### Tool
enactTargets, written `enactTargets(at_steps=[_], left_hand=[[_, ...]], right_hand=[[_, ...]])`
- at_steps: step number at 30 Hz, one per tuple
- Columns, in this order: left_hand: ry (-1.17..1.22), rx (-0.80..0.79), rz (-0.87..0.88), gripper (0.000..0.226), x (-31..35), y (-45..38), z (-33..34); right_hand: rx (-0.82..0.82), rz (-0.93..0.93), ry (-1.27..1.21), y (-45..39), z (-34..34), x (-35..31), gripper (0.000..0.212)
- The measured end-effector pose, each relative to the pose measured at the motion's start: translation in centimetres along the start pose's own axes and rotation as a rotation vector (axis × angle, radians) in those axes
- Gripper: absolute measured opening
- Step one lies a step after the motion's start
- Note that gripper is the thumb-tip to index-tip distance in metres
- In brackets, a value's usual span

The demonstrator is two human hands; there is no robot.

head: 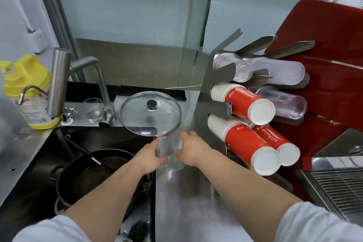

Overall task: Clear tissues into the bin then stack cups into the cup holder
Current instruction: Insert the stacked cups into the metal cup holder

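Your left hand (151,155) and right hand (191,148) both clasp clear cups (170,147) at centre; their number is unclear. At three o'clock, the holder (220,76) carries three red-and-white stacks (243,104) and three clear stacks (282,102).

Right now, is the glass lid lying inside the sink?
No, the glass lid rests on the steel counter behind the sink, its near edge just above the hands.
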State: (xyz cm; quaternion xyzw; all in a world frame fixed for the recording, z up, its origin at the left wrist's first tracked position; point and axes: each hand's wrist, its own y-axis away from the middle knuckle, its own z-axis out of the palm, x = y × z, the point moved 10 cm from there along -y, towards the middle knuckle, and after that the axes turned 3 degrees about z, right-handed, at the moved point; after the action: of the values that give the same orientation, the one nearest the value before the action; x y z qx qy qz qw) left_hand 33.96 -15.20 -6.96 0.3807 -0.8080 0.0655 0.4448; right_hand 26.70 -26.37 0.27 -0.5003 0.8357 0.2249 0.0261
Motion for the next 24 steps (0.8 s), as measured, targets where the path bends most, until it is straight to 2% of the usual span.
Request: enactTargets(at_steps=[4,8,13,20,22,24], left_hand=[[0.063,0.02,0.014,0.077,-0.2,-1.0,1.1],[0.046,0.009,0.031,0.097,-0.6,-2.2,2.9],[0.03,0.055,0.079,0.077,-0.6,-3.4,3.9],[-0.03,0.04,0.077,0.05,-0.8,-3.3,3.5],[-0.03,0.033,0.074,0.051,-0.7,-3.1,3.1],[-0.044,0.03,0.083,0.062,-0.1,-2.7,2.4]], right_hand=[[0.023,0.012,-0.094,-1.4,0.9,1.1,0.08],[0.021,0.005,-0.14,-2.7,1.8,1.1,0.084],[0.061,0.004,-0.212,-3.4,1.9,0.9,0.074],[0.035,0.016,-0.234,-3.2,1.8,0.6,0.075],[0.035,0.009,-0.227,-2.9,1.3,0.3,0.074],[0.051,0.003,-0.229,-2.8,0.5,0.0,0.068]])
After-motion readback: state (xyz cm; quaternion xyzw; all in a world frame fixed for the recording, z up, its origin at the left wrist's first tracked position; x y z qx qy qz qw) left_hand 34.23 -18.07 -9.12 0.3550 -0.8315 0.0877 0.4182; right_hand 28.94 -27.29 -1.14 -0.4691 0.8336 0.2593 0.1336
